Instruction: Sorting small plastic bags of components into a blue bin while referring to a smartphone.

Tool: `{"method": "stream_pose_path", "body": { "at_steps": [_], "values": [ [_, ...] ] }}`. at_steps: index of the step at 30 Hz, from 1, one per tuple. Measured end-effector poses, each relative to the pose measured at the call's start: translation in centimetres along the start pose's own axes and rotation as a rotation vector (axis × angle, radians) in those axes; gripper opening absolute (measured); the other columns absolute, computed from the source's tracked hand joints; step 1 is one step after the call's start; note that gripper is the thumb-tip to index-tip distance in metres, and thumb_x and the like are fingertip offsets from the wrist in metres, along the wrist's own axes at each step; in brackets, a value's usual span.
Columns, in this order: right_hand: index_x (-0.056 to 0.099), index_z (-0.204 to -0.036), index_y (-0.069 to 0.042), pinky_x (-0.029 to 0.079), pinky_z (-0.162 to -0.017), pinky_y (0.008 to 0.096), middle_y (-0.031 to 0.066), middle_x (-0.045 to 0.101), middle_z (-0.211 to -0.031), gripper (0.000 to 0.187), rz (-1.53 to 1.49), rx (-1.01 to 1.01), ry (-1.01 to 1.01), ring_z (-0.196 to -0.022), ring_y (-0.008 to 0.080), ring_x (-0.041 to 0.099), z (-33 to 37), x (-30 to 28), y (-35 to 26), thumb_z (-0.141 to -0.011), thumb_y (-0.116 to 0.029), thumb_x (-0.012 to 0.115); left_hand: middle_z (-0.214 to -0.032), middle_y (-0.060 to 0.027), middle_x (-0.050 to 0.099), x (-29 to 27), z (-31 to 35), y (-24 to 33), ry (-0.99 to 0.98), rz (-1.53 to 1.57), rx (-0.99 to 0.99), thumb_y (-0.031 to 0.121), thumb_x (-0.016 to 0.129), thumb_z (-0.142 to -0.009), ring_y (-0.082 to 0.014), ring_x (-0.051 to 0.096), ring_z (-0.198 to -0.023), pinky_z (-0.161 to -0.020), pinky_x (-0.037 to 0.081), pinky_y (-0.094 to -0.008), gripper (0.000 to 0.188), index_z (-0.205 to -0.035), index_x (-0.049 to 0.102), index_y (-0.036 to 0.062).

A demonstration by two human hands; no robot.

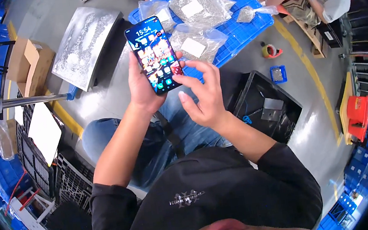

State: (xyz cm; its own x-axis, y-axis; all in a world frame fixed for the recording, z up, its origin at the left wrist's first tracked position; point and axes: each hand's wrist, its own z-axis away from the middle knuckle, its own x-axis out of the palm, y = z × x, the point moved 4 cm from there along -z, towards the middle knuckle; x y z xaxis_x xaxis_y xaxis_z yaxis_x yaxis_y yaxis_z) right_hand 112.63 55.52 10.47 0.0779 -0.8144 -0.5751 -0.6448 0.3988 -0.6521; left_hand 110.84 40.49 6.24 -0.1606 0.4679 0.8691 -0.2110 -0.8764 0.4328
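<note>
A person in a black T-shirt (228,182) and blue jeans (197,134) grasps a lit smartphone (154,57) in the left hand (142,90), its screen facing them, while the right hand (204,94) holds nothing, loosely curled, index fingertip at the lower screen. On the floor to the right sits a black crate (277,94); farther off, clear bags (202,18) lie on a blue pallet (243,35)

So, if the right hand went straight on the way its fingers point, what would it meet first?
Most likely the phone in the left hand: the right hand has a finger over the phone's lower right edge, though whether it touches is unclear.
</note>
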Motion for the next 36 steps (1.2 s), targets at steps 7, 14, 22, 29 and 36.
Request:
{"method": "stream_pose_path", "body": {
  "at_steps": [7,14,22,29,36],
  "values": [
    [0.065,-0.103,-0.002,0.04,-0.095,0.0409,0.0193,0.053,-0.12,0.023,-0.143,0.081,0.048,-0.108,0.033,0.051,0.7,0.1,1.6,-0.084,-0.016,0.062,-0.119,-0.0209,0.06,0.3,0.2,-0.3,0.027,-0.024,-0.026,0.071,0.022,-0.093,-0.0328,0.063,-0.1,-0.09,0.05,-0.0439,0.083,-0.136,0.044,0.0037],
    [0.064,-0.108,-0.002,0.038,-0.098,0.0427,0.0203,0.051,-0.123,0.028,-0.088,0.056,0.036,-0.112,0.0343,0.049,-0.2,-0.2,1.8,-0.085,-0.018,0.063,-0.118,-0.0199,0.061,0.6,0.1,-0.3,0.007,-0.026,-0.022,0.07,0.021,-0.094,-0.0314,0.063,-0.101,-0.09,0.051,-0.0426,0.081,-0.137,0.044,0.0045],
    [0.065,-0.122,-0.013,0.026,-0.108,0.0496,0.0227,0.036,-0.143,0.044,0.11,-0.068,-0.072,-0.128,0.0409,0.035,-1.9,0.7,0.5,-0.081,-0.031,0.063,-0.123,-0.0192,0.06,0.9,0.2,-0.8,-0.029,-0.103,-0.038,0.066,0.016,-0.097,-0.0305,0.061,-0.109,-0.096,0.049,-0.0427,0.078,-0.142,0.039,0.0068],
    [0.066,-0.118,-0.012,0.025,-0.108,0.0497,0.0227,0.039,-0.142,0.04,0.181,-0.077,-0.065,-0.129,0.0411,0.034,-2.8,1.0,-0.3,-0.081,-0.027,0.061,-0.127,-0.0198,0.057,1.6,0.6,-0.9,0.163,-0.031,0.003,0.062,0.015,-0.098,-0.0305,0.06,-0.111,-0.097,0.048,-0.0431,0.075,-0.144,0.037,0.0068],
    [0.066,-0.1,-0.001,0.044,-0.085,0.0376,0.0146,0.061,-0.104,0.019,-0.079,0.104,0.087,-0.094,0.0296,0.056,0.8,-0.5,3.8,-0.084,-0.01,0.059,-0.118,-0.023,0.062,0.1,0.1,0.1,0.004,-0.09,0.009,0.065,0.021,-0.097,-0.0329,0.064,-0.102,-0.091,0.05,-0.0427,0.078,-0.138,0.043,0.0032]
  ]
}}
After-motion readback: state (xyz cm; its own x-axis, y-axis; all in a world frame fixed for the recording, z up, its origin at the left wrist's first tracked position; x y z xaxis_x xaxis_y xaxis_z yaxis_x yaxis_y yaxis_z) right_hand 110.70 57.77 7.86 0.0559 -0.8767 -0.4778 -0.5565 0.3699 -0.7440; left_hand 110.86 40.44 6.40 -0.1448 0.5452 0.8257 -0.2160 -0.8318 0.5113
